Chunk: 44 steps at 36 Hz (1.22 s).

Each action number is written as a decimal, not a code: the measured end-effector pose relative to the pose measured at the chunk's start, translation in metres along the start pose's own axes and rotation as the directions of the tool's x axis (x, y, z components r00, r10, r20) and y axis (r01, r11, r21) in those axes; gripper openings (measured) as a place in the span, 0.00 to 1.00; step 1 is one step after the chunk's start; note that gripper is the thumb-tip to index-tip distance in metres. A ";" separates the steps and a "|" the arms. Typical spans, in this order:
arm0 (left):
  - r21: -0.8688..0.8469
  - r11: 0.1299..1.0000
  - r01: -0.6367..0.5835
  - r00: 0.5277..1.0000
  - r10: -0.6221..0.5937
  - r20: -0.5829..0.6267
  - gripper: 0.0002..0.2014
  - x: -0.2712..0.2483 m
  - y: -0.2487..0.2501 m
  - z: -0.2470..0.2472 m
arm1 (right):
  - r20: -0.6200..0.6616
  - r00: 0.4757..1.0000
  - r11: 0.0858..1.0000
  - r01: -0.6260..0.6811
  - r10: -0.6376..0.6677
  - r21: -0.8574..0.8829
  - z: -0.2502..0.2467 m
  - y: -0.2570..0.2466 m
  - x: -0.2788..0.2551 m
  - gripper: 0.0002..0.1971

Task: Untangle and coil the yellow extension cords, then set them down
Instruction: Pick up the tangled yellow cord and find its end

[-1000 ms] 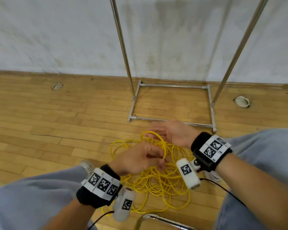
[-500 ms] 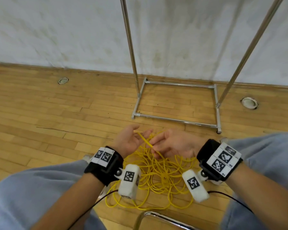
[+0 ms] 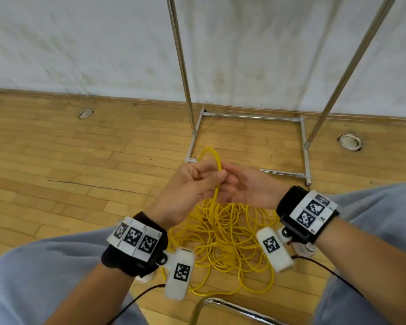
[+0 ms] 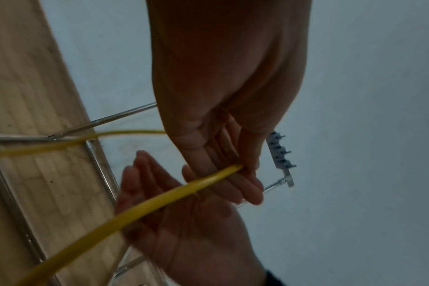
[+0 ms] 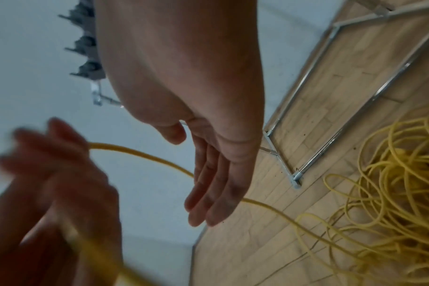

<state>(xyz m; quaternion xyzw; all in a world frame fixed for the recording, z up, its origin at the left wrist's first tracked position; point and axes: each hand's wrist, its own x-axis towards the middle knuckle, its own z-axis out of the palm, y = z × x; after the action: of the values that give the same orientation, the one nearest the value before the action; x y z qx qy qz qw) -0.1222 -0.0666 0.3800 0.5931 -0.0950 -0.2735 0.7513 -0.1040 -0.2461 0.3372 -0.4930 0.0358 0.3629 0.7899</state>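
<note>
A strand is lifted clear of the tangle for coiling.

One loop of the yellow extension cords (image 3: 217, 184) is pinched in the left hand (image 3: 192, 184), its grip closed on it, so slack can be drawn; the right hand (image 3: 251, 186) is held flat-fingered just beside it. The rest is heaped on the floor (image 3: 80, 160) between the knees.

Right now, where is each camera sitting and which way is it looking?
Head: up on the person's head, looking down at the left hand, right hand, both knees and the yellow cord on the floor.
Left wrist: on that wrist, looking along its fingers pinching the cord.
Right wrist: looking along its open hand toward the metal rack.
All three share the cord and the rack.
</note>
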 end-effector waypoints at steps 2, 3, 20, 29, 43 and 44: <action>0.170 0.985 0.008 0.995 -0.025 0.098 0.10 -0.003 -0.009 0.005 | 0.022 1.000 1.000 -0.021 0.021 -0.010 -0.005 -0.006 0.004 0.24; 0.235 0.972 0.014 0.989 -0.047 0.137 0.10 -0.003 -0.015 0.007 | -0.003 0.998 0.998 -0.065 0.065 0.021 -0.006 -0.009 0.005 0.26; -0.418 0.871 0.260 0.958 -0.285 0.002 0.15 0.015 -0.001 -0.034 | 0.087 0.968 0.972 0.234 -0.235 0.030 0.023 -0.042 -0.027 0.11; -0.524 0.838 0.155 0.897 -0.342 -0.281 0.12 0.036 -0.009 -0.041 | 0.242 0.965 0.890 0.026 0.096 -0.456 0.028 -0.006 -0.030 0.02; 0.269 0.960 -0.075 0.993 0.046 0.110 0.10 0.011 -0.007 -0.012 | -0.136 0.989 0.965 0.020 -0.057 -0.261 0.013 -0.015 -0.009 0.21; 0.306 0.950 -0.067 0.988 0.020 0.154 0.10 0.010 -0.010 -0.010 | -0.125 0.992 0.982 0.006 -0.031 -0.190 0.014 -0.016 -0.010 0.26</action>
<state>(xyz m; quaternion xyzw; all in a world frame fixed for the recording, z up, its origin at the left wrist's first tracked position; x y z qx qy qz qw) -0.1124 -0.0652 0.3664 0.6794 -0.2057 -0.2820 0.6455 -0.1055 -0.2439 0.3604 -0.5882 0.0468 0.3252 0.7390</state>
